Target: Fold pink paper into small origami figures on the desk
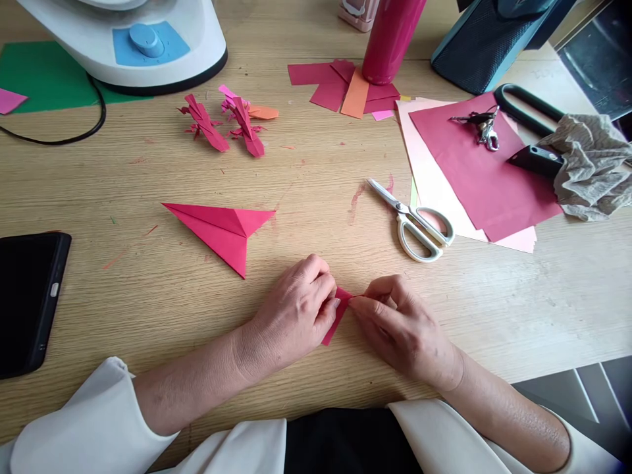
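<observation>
Between my hands, near the table's front edge, is a small piece of red paper [340, 315]. My left hand [301, 306] is closed on its left side, the fingers bent and partly hiding it. On the other side, the thumb and forefinger of my right hand [402, 326] pinch the paper's edge. Further left lies a folded red paper shape [217, 227] with pointed ends, touched by neither hand. White-handled scissors [419, 227] rest beyond my right hand, their blades pointing away to the left.
Several small folded paper figures [202, 125] stand further back. Paper strips [328, 82] lie by a magenta bottle [395, 36]. Right of the scissors are red sheets [474, 164] with keys [488, 135] on top. A phone [29, 296] lies left; a white appliance [197, 46] stands behind.
</observation>
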{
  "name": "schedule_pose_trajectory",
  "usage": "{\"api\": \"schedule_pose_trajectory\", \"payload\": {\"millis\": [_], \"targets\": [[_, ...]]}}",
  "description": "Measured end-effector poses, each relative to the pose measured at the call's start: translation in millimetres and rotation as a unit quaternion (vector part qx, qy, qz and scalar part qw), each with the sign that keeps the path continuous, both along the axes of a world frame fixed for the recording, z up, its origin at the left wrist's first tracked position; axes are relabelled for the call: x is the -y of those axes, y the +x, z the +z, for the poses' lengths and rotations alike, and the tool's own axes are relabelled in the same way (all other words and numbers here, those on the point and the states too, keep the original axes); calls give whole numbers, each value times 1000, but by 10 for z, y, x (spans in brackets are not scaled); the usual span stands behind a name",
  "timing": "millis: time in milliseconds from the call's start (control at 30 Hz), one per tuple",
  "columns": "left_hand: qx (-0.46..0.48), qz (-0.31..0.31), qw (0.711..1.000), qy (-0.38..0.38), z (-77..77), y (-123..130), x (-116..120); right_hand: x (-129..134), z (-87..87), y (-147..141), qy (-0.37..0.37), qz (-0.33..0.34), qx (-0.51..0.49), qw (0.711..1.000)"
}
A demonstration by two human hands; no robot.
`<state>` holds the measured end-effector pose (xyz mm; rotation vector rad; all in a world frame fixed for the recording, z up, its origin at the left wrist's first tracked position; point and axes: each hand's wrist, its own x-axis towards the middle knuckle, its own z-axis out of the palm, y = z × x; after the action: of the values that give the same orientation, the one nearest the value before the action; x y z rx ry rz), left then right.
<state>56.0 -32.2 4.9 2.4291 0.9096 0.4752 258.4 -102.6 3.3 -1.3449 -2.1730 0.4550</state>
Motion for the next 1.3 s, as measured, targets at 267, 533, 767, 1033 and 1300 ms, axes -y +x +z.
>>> {"api": "schedule_pose_trajectory", "payload": {"millis": [267, 533, 767, 1033, 1300], "targets": [[-5, 5, 1000, 4, -5, 9, 1, -1, -26, 31, 70, 56, 66, 994], [-12, 7, 1000, 4, -5, 12, 7, -7, -12, 13, 70, 52, 73, 994], [-20, 11, 1000, 8, -7, 15, 11, -17, -14, 7, 60, 49, 66, 995], [33, -69, 995, 69, -5, -186, -22, -21, -21, -2, 47, 48, 61, 996], [-27, -153, 955, 252, 3, -406, 62, -13, -12, -21, 56, 47, 65, 995]]}}
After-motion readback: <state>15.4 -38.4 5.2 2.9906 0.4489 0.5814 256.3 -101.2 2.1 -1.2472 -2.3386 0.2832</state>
